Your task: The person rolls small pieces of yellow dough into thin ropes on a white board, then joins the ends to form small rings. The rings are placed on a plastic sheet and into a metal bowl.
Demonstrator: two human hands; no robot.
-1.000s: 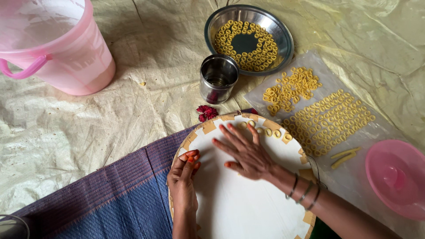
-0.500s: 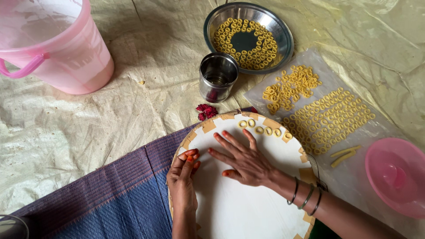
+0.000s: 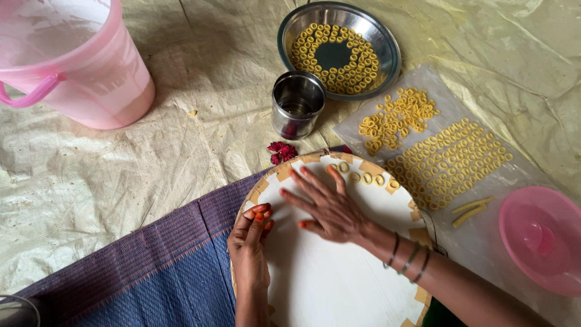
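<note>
Two hands on the round white board: right hand flat, fingers spread, grasping nothing, near its far edge by a row of dough rings; left hand fingers pinched together at left rim. Keep palm pressure even, board steady w/ left.

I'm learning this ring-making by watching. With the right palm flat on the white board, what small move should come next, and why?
Probably a short roll of the right hand toward the row of rings at the round white board's far edge. The palm lies flat with fingers spread, the left hand grips the rim, and whether dough lies under the palm is hidden.
</note>
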